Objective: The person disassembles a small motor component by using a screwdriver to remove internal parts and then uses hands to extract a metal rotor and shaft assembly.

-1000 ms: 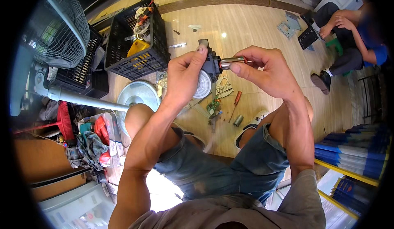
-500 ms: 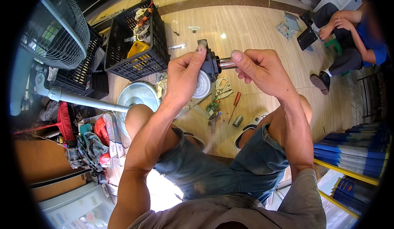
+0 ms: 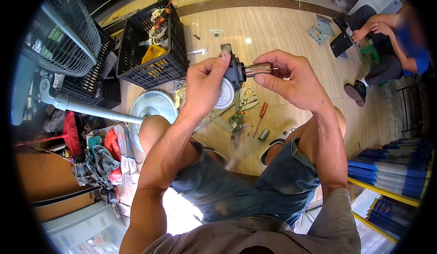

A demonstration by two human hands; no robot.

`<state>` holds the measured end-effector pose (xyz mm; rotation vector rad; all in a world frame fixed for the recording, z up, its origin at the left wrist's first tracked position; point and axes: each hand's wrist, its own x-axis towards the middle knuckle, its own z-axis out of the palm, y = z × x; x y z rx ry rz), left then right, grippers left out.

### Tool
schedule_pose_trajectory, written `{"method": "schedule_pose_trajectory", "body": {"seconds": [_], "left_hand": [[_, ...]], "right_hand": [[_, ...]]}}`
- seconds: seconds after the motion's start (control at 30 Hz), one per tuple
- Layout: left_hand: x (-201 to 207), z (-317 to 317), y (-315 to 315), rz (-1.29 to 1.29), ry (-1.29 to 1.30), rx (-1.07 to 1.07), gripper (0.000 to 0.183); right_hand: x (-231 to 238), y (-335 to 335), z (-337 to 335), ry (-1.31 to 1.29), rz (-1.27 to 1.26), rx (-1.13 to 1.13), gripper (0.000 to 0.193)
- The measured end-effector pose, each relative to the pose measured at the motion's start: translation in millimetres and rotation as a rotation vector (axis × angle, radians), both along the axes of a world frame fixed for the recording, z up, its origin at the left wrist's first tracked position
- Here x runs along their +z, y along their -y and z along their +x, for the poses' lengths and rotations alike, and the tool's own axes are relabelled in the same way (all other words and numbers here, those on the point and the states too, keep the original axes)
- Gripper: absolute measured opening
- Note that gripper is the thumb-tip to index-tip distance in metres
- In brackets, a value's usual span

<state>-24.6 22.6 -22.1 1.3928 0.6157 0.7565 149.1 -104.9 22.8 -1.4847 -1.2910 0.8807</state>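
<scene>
My left hand [image 3: 205, 83] is closed round a dark plastic gear housing [image 3: 235, 72], its thumb pressed on the top. Below that thumb, a pale grey round disc [image 3: 224, 94] shows at the housing's side. A shiny metal motor armature [image 3: 257, 70] sticks out of the housing's right side, with a thin shaft at its far end. My right hand [image 3: 291, 74] has the armature between its thumb and fingers. On the floor under my hands lie a red-handled screwdriver [image 3: 262, 110], a metal cylinder [image 3: 263, 134] and a green circuit board [image 3: 236, 119] with loose parts.
Black plastic crates [image 3: 150, 67] with parts stand at the left, beside a standing fan [image 3: 68, 35] and a pale round base [image 3: 154, 106]. Another person [image 3: 387, 44] sits at the far right near metal plates [image 3: 323, 28]. Stacked blue packages [image 3: 387, 167] line the near right.
My right thumb has moved lower and its fingers have shifted along the armature, so more of the metal and the shaft end show. My left hand and the housing stay nearly still.
</scene>
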Motion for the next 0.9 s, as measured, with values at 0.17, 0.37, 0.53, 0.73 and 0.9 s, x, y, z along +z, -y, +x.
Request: {"method": "schedule_pose_trajectory", "body": {"seconds": [0.17, 0.37, 0.53, 0.73, 0.9], "left_hand": [[-1.7, 0.4, 0.0, 0.001, -0.024, -0.006, 0.044], [-1.2, 1.1, 0.1, 0.017, -0.030, -0.004, 0.043], [-1.5, 1.5, 0.3, 0.022, -0.025, 0.000, 0.044], [0.1, 0.8, -0.9, 0.032, -0.023, -0.006, 0.044], [-0.4, 0.5, -1.1, -0.016, 0.002, 0.000, 0.045]], "right_hand": [[1.1, 0.0, 1.7, 0.074, -0.063, -0.030, 0.029], [0.4, -1.5, 1.3, 0.150, -0.069, -0.060, 0.036], [0.9, -2.4, 0.5, 0.160, -0.121, -0.099, 0.041], [-5.9, -4.0, 1.2, 0.050, 0.018, -0.048, 0.033], [0.2, 1.3, 2.8, 0.051, -0.026, -0.017, 0.035]]}}
